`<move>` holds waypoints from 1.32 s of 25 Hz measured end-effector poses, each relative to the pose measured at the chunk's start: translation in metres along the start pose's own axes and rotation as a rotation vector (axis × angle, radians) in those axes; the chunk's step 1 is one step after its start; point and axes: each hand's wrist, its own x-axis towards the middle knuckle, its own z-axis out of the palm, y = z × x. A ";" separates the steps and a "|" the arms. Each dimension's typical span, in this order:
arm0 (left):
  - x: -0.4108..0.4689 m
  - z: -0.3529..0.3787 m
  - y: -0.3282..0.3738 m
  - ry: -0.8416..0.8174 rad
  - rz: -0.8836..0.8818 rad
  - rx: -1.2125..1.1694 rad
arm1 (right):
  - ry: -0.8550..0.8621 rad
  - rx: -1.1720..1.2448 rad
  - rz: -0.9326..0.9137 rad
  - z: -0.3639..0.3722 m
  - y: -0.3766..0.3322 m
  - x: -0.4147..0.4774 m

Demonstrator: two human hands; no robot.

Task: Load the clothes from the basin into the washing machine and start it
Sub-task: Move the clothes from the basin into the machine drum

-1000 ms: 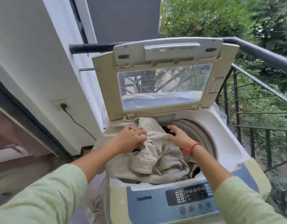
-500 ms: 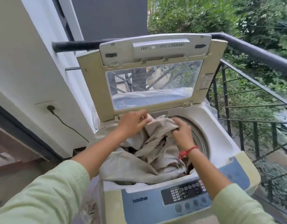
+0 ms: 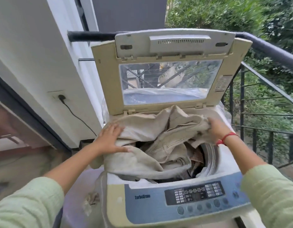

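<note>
Setting: A balcony. A white wall with a wall socket [image 3: 60,96] is at the left of the frame, and a dark railing [image 3: 266,46] with green foliage behind it is at the upper right.
Machine: The top-loading washing machine [image 3: 116,191] fills the centre. Its lid [image 3: 106,79] stands upright at the back and its control panel [image 3: 193,195] runs along the lower edge.
Clothes: A large beige garment [image 3: 150,129] lies heaped across the drum opening [image 3: 208,155]. Darker clothes show beneath it at the lower right.
Left hand: The left hand [image 3: 110,139] lies flat on the garment at the machine's left rim, fingers [image 3: 121,149] spread and released.
Right hand: The right hand [image 3: 218,130] grasps a bunched fold at the right rim. It is blurred, so the fingers are hard to make out.
Key relation: The garment's long axis runs from the lower left to the upper right of the frame. Its lower-left end spills over the left rim and outside the tub. The left hand is nearer this overhang, and the open part of the drum lies to its lower right.
Likely step: The overhang probably needs sweeping rightward and down into the drum.
Basin: Not in view.
</note>
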 end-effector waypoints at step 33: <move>0.021 0.012 0.099 0.867 0.369 0.396 | 0.649 0.031 -0.459 0.056 -0.040 -0.018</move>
